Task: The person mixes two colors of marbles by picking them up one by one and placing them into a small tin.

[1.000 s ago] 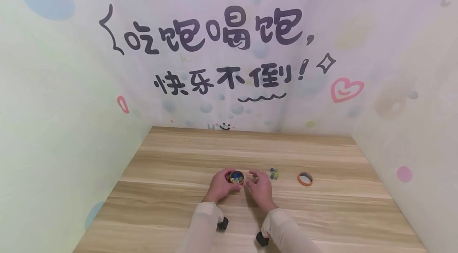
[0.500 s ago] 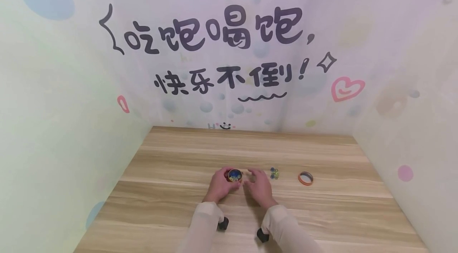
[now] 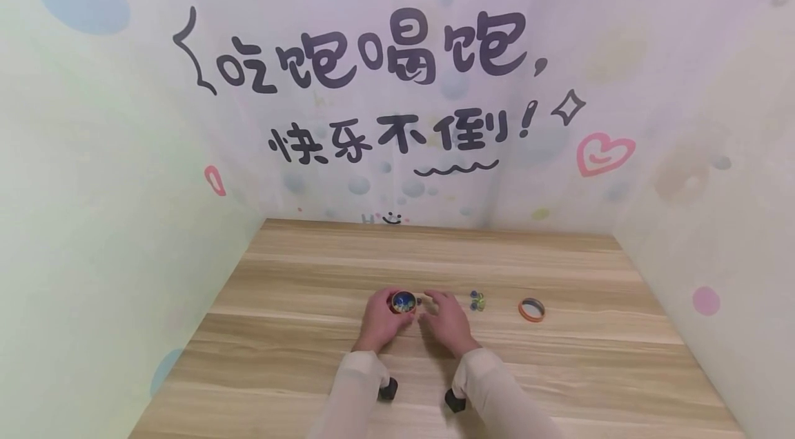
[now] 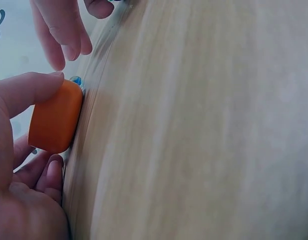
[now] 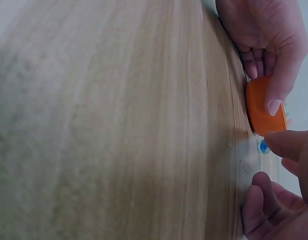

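Observation:
My left hand (image 3: 380, 320) grips a small round orange jar (image 4: 56, 117) from its left side, thumb across the near wall. Blue and greenish glass marbles fill the jar, seen from above in the head view. A single blue marble (image 5: 263, 146) lies on the table just right of the jar. Beside that marble is my right hand (image 3: 450, 323), its fingers loosely bent and spread from the thumb. Nothing is held in it. In the right wrist view the thumb overlaps the marble's edge; whether it touches cannot be told.
A cluster of several blue and yellow-green marbles (image 3: 477, 301) lies right of my right hand. Farther right rests an orange ring-shaped lid (image 3: 531, 310), pale inside. The wooden table (image 3: 298, 266) meets printed white walls (image 3: 124, 218) at its back and sides.
My left hand has shifted the jar slightly left and away from me. A blue marble now shows on the table between the jar and my right hand, which has barely moved.

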Available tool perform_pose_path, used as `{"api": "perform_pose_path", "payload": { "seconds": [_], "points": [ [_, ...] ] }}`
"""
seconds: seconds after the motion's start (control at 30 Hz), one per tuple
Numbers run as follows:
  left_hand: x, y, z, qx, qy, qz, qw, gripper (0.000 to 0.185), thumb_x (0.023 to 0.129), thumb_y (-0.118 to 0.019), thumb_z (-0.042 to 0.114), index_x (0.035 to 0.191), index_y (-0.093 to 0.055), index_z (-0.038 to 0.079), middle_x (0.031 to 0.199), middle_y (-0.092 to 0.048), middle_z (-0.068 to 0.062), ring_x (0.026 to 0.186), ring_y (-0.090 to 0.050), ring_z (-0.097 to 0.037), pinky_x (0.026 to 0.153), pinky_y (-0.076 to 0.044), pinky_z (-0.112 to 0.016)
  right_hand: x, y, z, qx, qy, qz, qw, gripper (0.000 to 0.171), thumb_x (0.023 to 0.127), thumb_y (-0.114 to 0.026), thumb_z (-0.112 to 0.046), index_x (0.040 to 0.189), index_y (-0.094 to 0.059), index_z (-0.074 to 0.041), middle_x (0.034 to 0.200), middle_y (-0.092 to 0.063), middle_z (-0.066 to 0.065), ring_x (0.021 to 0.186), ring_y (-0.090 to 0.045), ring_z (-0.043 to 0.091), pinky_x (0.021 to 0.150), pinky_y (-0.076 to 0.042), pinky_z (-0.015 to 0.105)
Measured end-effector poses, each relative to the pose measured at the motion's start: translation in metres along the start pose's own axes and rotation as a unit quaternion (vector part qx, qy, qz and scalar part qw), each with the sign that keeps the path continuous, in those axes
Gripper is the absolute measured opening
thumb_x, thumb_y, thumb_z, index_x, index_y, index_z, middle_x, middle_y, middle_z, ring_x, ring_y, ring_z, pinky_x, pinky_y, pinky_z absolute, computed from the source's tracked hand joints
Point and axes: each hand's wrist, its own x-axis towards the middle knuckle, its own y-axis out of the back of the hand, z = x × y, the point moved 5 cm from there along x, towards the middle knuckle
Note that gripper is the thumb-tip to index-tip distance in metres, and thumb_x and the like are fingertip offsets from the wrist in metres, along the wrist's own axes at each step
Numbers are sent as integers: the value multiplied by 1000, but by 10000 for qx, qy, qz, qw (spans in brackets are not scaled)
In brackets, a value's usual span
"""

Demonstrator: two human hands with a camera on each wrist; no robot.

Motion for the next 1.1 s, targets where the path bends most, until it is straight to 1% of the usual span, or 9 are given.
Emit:
{"api": "perform_pose_path", "payload": {
  "seconds": [0.1, 0.27, 0.47, 0.57, 0.7, 0.87, 1.1],
  "points": [
    [-1, 1, 0, -7, -22, 29, 10000, 53, 69, -86, 12, 117, -64, 3, 115, -62, -14, 108, -58, -32, 95, -44, -49, 1, 0, -1, 21, -4, -77, 10000, 49, 81, -76, -14, 128, -62, -6, 122, -56, 21, 110, -56, 37, 91, -46, 53],
    [-1, 2, 1, -95, -78, 44, 9999, 54, 70, -85, 11, 120, -64, 3, 117, -61, -15, 110, -57, -34, 96, -43, -51, 4, 0, -3, -170, 49, -270, 9995, 49, 84, -75, -15, 130, -61, -8, 128, -53, 22, 116, -54, 40, 96, -43, 54],
    [-1, 4, 2, -141, -54, 0, 9999, 56, 72, -84, 12, 123, -62, 3, 119, -61, -15, 112, -57, -34, 96, -42, -52, 4, -2, -7, -518, 287, -507, 9970, 47, 86, -72, -16, 131, -60, -9, 131, -51, 22, 108, -57, 42, 90, -46, 56],
    [-1, 3, 1, -116, -56, -19, 9999, 55, 72, -84, 12, 123, -63, 3, 119, -61, -14, 111, -57, -33, 96, -43, -51, 4, -3, -8, -628, 344, -557, 9959, 45, 86, -72, -15, 130, -61, -11, 130, -51, 22, 105, -59, 42, 86, -47, 56],
    [-1, 3, 0, -122, -70, -26, 9999, 55, 73, -84, 12, 122, -63, 3, 119, -61, -14, 111, -57, -34, 96, -43, -51, 3, -6, -7, -717, 344, -516, 9955, 42, 85, -74, -14, 125, -65, -12, 129, -52, 21, 104, -60, 40, 84, -49, 56],
    [-2, 3, 1, -165, -144, -35, 9998, 55, 72, -85, 11, 121, -63, 3, 117, -61, -15, 110, -57, -34, 95, -43, -51, 1, -7, -6, -776, 307, -397, 9957, 37, 84, -74, -14, 120, -68, -12, 128, -53, 20, 107, -59, 40, 85, -48, 55],
    [-2, 5, 2, -207, -113, -43, 9997, 54, 72, -84, 11, 121, -63, 3, 118, -61, -14, 110, -57, -33, 95, -43, -51, -1, -6, -5, -640, 374, -150, 9971, 27, 82, -75, -12, 109, -72, -11, 123, -57, 19, 109, -59, 37, 85, -49, 53]
  ]
}}
